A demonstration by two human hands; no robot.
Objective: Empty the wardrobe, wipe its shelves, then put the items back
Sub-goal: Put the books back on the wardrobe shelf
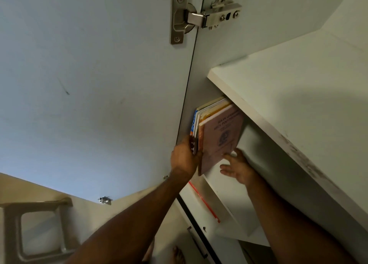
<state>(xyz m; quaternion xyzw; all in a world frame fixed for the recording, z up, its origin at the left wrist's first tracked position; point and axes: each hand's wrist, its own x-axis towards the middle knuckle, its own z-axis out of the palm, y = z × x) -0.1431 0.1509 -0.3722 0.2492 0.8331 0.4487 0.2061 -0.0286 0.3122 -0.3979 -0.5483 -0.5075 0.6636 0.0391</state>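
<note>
The books [215, 130] stand upright against the wardrobe's side wall [191, 108], under the upper shelf [278, 96]. Left hand [184, 160] grips their spines; right hand [238, 169], fingers spread, steadies the cover.

Only print is on the pink booklet cover [221, 138], frame centre, front of an upright stack in the wardrobe. Two heading lines run up the cover: first looks like "RAJIV GANDHI", second ends in "POLYTECHNIC", both blurred, low confidence. Round emblem and small lines below: unreadable. Nothing else legible.
</note>
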